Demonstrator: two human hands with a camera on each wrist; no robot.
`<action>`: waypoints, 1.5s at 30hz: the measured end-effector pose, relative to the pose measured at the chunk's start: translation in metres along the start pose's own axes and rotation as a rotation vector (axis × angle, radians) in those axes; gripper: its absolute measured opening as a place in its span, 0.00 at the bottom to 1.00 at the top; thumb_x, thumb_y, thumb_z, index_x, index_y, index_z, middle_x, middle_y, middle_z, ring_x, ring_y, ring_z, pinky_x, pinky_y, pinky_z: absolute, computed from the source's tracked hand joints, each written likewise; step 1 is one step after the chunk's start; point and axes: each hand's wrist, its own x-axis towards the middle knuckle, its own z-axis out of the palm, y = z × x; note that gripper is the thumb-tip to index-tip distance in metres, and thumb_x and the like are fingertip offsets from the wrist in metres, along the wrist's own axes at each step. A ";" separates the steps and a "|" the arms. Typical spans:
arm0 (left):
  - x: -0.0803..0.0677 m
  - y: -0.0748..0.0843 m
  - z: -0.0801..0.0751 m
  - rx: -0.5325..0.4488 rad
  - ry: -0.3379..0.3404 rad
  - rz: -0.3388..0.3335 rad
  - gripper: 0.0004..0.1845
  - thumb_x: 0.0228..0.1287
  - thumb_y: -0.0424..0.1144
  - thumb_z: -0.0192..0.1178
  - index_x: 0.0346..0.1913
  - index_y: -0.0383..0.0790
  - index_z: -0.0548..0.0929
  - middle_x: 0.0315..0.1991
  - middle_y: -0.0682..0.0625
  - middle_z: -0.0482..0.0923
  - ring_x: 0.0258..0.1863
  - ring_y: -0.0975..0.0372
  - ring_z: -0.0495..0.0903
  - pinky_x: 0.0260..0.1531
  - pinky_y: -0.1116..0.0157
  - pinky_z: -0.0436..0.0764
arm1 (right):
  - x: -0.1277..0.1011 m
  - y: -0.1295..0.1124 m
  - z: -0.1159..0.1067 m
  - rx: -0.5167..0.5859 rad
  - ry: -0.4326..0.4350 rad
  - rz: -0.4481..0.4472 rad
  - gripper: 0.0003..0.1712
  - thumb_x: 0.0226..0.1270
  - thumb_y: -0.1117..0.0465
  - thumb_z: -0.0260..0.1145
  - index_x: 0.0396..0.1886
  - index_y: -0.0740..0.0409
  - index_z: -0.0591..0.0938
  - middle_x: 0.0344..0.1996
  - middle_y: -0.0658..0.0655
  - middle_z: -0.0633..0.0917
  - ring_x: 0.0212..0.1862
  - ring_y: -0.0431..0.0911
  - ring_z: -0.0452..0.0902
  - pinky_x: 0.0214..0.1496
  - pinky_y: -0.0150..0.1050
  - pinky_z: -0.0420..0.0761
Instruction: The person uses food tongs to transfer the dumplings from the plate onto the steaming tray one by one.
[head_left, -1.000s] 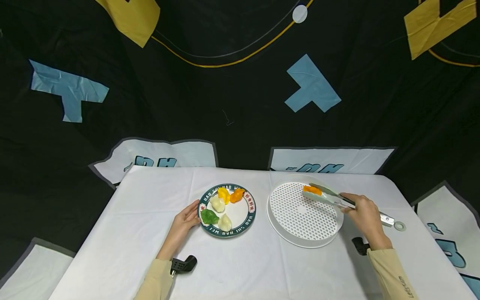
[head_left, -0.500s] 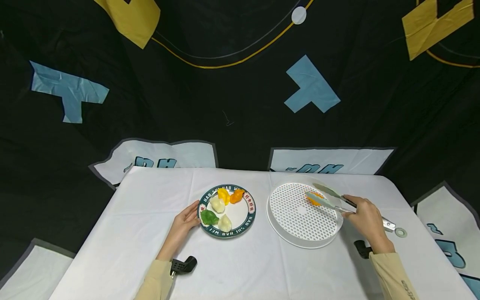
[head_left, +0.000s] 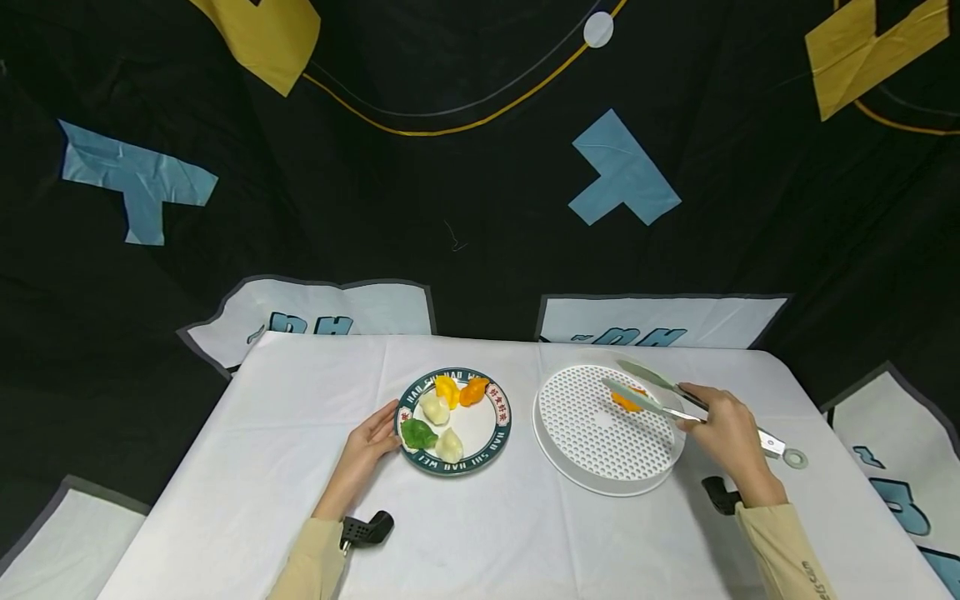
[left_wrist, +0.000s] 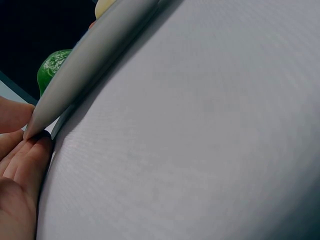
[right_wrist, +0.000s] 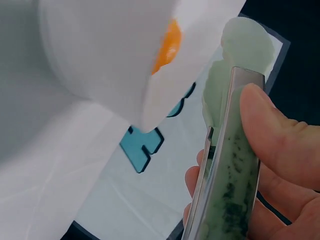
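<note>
A green-rimmed plate holds yellow, orange, green and white dumplings. My left hand pinches its left rim, thumb above and fingers below the plate's edge. To the right stands a white perforated tray with one orange dumpling lying on it. My right hand grips pale green tongs, whose tips stand apart just above that dumpling and hold nothing. In the right wrist view my thumb presses the tongs beside the tray.
White cloth covers the table, with black backdrop behind its far edge. Small black wrist-camera mounts sit by my left sleeve and under my right wrist. The tongs' ring end sticks out to the right.
The tongs clamped the orange dumpling over the tray's far side; they have let it go onto the tray, opened, and shifted slightly left. My left hand stayed put.
</note>
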 end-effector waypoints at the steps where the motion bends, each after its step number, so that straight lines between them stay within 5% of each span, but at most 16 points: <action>1: 0.000 0.000 0.000 0.001 -0.001 -0.001 0.34 0.63 0.25 0.54 0.72 0.31 0.58 0.71 0.36 0.57 0.69 0.52 0.60 0.59 0.76 0.66 | 0.000 -0.002 0.000 0.002 0.001 0.001 0.30 0.44 0.72 0.73 0.52 0.75 0.78 0.48 0.75 0.79 0.46 0.66 0.74 0.44 0.63 0.74; 17: -0.001 0.002 0.003 -0.006 -0.007 0.000 0.34 0.63 0.25 0.54 0.72 0.31 0.57 0.71 0.36 0.56 0.69 0.52 0.60 0.59 0.76 0.66 | 0.000 -0.040 -0.002 0.061 -0.059 -0.066 0.33 0.45 0.72 0.75 0.56 0.71 0.78 0.53 0.71 0.78 0.52 0.64 0.72 0.51 0.64 0.74; 31: -0.004 0.005 0.002 0.026 -0.004 -0.009 0.34 0.64 0.26 0.53 0.73 0.33 0.56 0.71 0.37 0.55 0.69 0.52 0.59 0.59 0.77 0.65 | -0.010 -0.091 0.030 0.106 -0.090 -0.267 0.35 0.38 0.69 0.80 0.54 0.66 0.81 0.50 0.64 0.82 0.54 0.59 0.75 0.56 0.56 0.75; 45: -0.001 0.002 0.001 -0.020 -0.019 0.010 0.34 0.63 0.23 0.52 0.72 0.30 0.56 0.71 0.35 0.55 0.69 0.52 0.59 0.60 0.74 0.66 | -0.027 -0.136 0.062 0.161 -0.181 -0.307 0.32 0.38 0.70 0.78 0.51 0.61 0.83 0.49 0.56 0.84 0.52 0.51 0.77 0.54 0.49 0.79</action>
